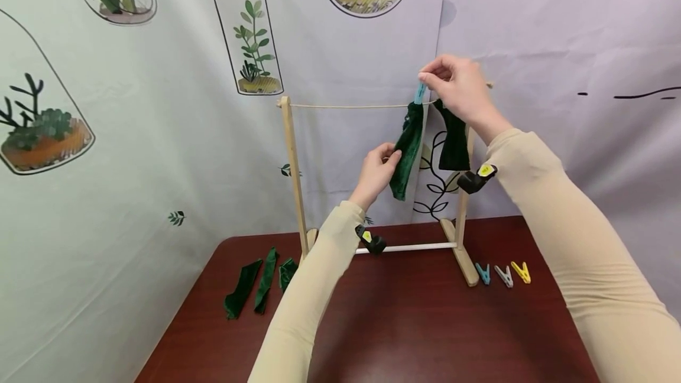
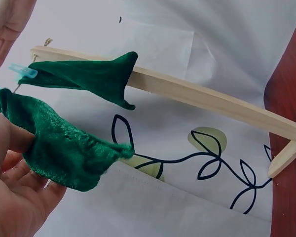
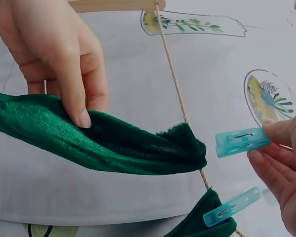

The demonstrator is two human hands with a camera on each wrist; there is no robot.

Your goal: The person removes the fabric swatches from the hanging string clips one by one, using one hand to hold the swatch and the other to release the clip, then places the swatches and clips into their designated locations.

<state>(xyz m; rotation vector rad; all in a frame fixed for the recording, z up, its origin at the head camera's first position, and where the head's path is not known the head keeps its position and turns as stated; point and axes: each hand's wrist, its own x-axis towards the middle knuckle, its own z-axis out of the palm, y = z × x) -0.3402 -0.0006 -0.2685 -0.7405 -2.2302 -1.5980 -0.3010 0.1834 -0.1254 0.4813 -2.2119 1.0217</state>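
A strip of green velvet cloth (image 1: pixel 407 152) hangs at the cord (image 1: pixel 346 107), its upper end folded over it in the right wrist view. My left hand (image 1: pixel 376 175) pinches the strip partway down, thumb in front and fingers behind. In my right hand (image 1: pixel 464 90) a light blue clothespin (image 3: pixel 240 141) is pinched between thumb and finger. Its tip points at the cloth's folded end, with a small gap showing in the right wrist view. Just to the right, a second green cloth (image 1: pixel 454 140) hangs from the cord, held by another blue clothespin (image 3: pixel 232 207).
The cord spans a wooden rack, with its left post (image 1: pixel 294 176) and right foot (image 1: pixel 460 253) on the dark red table (image 1: pixel 415 324). Several green strips (image 1: pixel 243 289) lie left. Blue (image 1: pixel 483 273), grey (image 1: pixel 503 276) and yellow (image 1: pixel 522 272) clothespins lie right. A plant-printed curtain (image 1: pixel 175 135) hangs behind.
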